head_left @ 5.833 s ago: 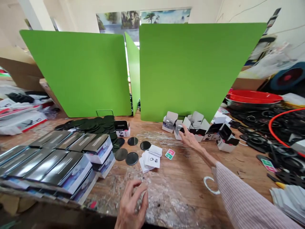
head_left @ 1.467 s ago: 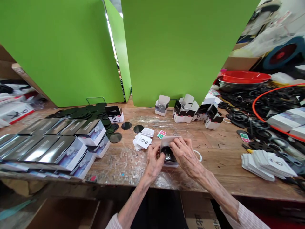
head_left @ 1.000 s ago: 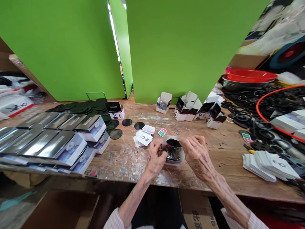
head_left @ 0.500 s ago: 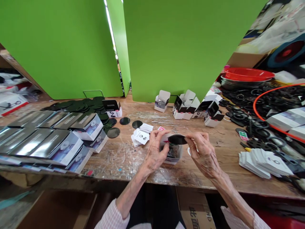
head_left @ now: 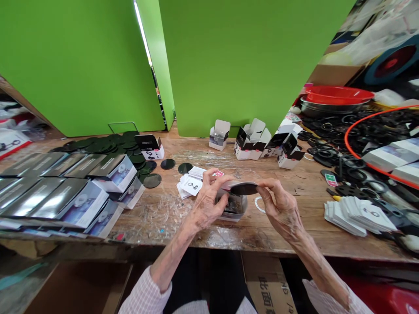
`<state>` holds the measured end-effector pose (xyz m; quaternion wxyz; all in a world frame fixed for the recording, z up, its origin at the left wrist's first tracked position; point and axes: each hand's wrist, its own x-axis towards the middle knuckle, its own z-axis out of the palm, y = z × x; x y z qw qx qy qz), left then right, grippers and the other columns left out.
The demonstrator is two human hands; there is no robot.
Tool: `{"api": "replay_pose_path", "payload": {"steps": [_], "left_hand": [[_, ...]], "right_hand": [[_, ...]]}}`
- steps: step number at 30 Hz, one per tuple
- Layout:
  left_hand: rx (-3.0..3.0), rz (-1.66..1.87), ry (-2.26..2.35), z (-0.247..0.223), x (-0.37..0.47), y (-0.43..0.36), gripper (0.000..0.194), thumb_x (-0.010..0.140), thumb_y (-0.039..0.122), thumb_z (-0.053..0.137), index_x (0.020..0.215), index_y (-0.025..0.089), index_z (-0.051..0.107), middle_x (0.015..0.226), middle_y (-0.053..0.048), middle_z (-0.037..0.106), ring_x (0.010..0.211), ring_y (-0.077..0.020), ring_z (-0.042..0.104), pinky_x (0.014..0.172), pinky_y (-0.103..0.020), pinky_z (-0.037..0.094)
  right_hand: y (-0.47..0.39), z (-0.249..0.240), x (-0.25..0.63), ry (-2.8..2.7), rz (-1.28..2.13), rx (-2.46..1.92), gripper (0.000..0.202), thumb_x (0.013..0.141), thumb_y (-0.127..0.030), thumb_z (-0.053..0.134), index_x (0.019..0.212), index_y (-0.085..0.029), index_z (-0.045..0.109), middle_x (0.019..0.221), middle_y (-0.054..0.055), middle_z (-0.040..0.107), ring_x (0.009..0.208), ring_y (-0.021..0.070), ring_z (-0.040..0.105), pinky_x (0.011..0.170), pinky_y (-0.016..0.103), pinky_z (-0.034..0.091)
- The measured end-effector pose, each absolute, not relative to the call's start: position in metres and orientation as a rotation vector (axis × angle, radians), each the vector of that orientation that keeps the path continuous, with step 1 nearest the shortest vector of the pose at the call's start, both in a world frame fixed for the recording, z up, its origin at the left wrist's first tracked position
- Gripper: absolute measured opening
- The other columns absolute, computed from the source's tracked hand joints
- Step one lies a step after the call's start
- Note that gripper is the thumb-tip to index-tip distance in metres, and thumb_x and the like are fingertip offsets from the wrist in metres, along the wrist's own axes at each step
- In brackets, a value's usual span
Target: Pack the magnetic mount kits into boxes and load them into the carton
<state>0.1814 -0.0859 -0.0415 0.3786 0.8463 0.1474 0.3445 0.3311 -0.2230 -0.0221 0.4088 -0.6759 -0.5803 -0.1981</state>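
Observation:
A small open box (head_left: 236, 213) with dark contents stands near the front of the wooden table. My left hand (head_left: 210, 198) grips its left side, fingers behind the upper edge and thumb at the opening. Between thumb and fingers, my right hand (head_left: 278, 203) pinches the right edge of a black disc (head_left: 244, 189), tilted over the box's mouth. Left of the box lies a pile of white printed cards (head_left: 191, 184). A white ring (head_left: 259, 204) rests on the table beside my right hand.
Stacked closed boxes (head_left: 70, 196) fill the left, with black discs (head_left: 108, 144) behind. Open boxes (head_left: 252, 141) stand along the back. Black parts (head_left: 355, 165), a red tray (head_left: 338, 97) and folded papers (head_left: 360, 213) are at the right.
The black disc has tilted a little and shifted slightly relative to the box, still in my right hand. More of the white ring shows. The whole view has shifted slightly.

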Motion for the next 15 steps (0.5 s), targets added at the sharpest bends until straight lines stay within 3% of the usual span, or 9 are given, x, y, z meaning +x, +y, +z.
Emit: {"api": "replay_pose_path", "payload": {"steps": [8,12,15], "left_hand": [[2.2,0.922,0.309,-0.0419,0.1811,-0.0775,0.034,0.081,0.006,0.054,0.109,0.025,0.059,0.133,-0.006,0.032,0.119,-0.019,0.048,0.105,-0.04,0.042],[2.253,0.875,0.294,-0.046,0.181,-0.0753,0.017,0.084,0.011,0.055,0.097,0.021,0.061,0.125,-0.007,0.04,0.12,-0.0201,0.047,0.104,-0.039,0.042],[2.283,0.855,0.315,-0.0468,0.1819,-0.0764,0.013,0.087,0.015,0.054,0.093,0.02,0.064,0.117,-0.007,0.046,0.117,-0.0196,0.05,0.102,-0.038,0.043]], "right_hand": [[-0.2228,-0.0284,0.3327,-1.381,-0.424,-1.667,0.004,0.093,-0.022,0.049,0.094,-0.024,0.053,0.077,-0.001,0.058,0.064,0.0122,0.054,0.057,0.023,0.041],[-0.2223,-0.0315,0.3321,-1.395,-0.387,-1.631,0.006,0.094,-0.021,0.049,0.097,-0.024,0.053,0.084,0.0,0.062,0.075,0.0144,0.059,0.066,0.025,0.046],[-0.2231,-0.0307,0.3314,-1.375,-0.395,-1.635,0.006,0.094,-0.02,0.049,0.096,-0.023,0.054,0.08,-0.001,0.062,0.069,0.0135,0.059,0.06,0.024,0.045]]}}
